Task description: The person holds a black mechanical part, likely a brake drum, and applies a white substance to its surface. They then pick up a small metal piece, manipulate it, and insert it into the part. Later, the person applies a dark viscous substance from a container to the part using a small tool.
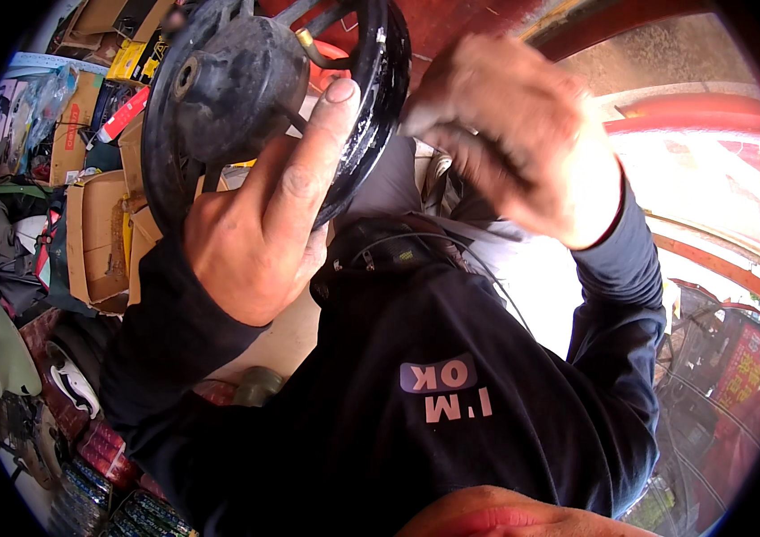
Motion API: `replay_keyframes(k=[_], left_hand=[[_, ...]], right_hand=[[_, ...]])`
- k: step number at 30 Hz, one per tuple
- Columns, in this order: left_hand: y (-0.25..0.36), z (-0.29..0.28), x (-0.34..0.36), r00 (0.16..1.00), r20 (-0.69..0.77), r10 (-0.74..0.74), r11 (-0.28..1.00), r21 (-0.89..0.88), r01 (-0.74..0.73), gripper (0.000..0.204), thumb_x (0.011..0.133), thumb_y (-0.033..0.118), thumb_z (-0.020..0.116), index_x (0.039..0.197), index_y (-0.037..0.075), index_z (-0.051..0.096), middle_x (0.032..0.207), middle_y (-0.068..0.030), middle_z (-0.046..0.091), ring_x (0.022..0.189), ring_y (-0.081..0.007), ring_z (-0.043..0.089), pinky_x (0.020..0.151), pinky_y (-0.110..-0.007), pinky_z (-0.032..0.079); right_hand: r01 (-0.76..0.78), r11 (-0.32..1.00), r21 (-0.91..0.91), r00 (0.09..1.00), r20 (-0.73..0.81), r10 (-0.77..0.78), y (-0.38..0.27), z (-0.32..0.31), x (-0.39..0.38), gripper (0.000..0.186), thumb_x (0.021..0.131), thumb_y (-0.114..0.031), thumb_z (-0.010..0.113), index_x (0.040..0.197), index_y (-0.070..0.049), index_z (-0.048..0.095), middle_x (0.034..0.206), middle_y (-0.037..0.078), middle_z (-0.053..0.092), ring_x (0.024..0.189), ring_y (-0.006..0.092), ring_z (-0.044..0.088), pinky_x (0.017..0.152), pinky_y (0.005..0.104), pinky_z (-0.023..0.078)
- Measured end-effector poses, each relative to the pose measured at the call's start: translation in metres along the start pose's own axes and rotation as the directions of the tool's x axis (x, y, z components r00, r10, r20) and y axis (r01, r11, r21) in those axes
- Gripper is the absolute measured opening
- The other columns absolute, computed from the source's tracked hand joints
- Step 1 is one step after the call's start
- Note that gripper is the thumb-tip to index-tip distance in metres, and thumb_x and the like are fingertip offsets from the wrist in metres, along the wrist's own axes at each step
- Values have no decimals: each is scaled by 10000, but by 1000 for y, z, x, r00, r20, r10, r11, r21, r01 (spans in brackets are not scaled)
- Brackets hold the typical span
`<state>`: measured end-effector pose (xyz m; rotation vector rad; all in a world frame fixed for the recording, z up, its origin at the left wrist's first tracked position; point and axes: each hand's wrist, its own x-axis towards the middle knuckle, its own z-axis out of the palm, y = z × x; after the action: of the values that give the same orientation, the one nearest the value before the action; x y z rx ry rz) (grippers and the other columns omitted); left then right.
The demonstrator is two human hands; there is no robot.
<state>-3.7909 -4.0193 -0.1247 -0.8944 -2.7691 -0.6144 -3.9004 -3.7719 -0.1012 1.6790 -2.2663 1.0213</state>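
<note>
A black spoked wheel rim [159, 148] with a bulky hub [241, 89] is held up at the top of the view, no tyre on it. A bent valve stem with a brass-coloured tip [305, 38] sticks out inside the rim. My left hand [259, 224] grips the rim's near side, its index finger stretched along the rim and other fingers curled behind. White scuffs or residue mark the rim beside that finger. Just right of the rim is my right hand [523, 134], curled and smeared by motion; whether it holds anything is hidden.
Open cardboard boxes [98, 237], packages and plastic bags crowd the left. A white curved part [74, 387] lies lower left, near stacked packets [102, 447]. A red-edged frame and bright opening are on the right, with a wire basket [693, 367] below.
</note>
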Motion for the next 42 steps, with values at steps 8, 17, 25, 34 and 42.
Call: replay_keyframes(k=[8, 17, 25, 34, 42], left_hand=[[4, 3, 5, 1000, -1, -23, 1000, -18, 23, 1027, 634, -132, 709, 1557, -67, 262, 1550, -274, 434, 1293, -441, 580, 1024, -417, 541], [10, 2, 8, 997, 38, -65, 998, 5, 65, 1008, 631, -117, 710, 1548, -57, 295, 1534, -242, 469, 1214, -432, 627, 920, -403, 593], [10, 5, 8, 999, 19, -41, 999, -9, 41, 1008, 623, -107, 714, 1541, -70, 298, 1536, -243, 468, 1235, -413, 622, 916, -394, 593], [4, 7, 8, 999, -18, 29, 1000, -6, -29, 1012, 620, -115, 712, 1539, -81, 287, 1548, -271, 438, 1279, -429, 593, 944, -398, 584], [7, 5, 9, 999, -12, 31, 998, -51, -32, 1023, 630, -111, 719, 1547, -90, 265, 1549, -284, 430, 1316, -432, 567, 1004, -408, 551]], right_hand=[[-12, 1000, 10, 1000, -9, 12, -4, 4, -3, 243, 753, 93, 737, 968, -15, 699, 911, 129, 641, 855, 326, 641, 751, 398, 510], [-51, 998, 22, 998, 32, 50, -2, -2, -1, 281, 734, 115, 727, 982, -9, 687, 911, 127, 639, 875, 338, 650, 761, 409, 524], [-100, 992, -75, 994, 36, 102, -5, -6, 0, 279, 714, 119, 738, 955, -13, 691, 931, 135, 654, 903, 343, 658, 769, 426, 538], [-68, 996, -61, 996, 57, 72, -4, -8, 0, 268, 722, 109, 744, 950, -18, 681, 928, 130, 662, 884, 357, 660, 773, 425, 535], [-63, 994, -85, 997, 31, 66, -3, -11, 2, 268, 728, 115, 739, 948, -27, 681, 913, 124, 649, 861, 364, 656, 756, 440, 533]])
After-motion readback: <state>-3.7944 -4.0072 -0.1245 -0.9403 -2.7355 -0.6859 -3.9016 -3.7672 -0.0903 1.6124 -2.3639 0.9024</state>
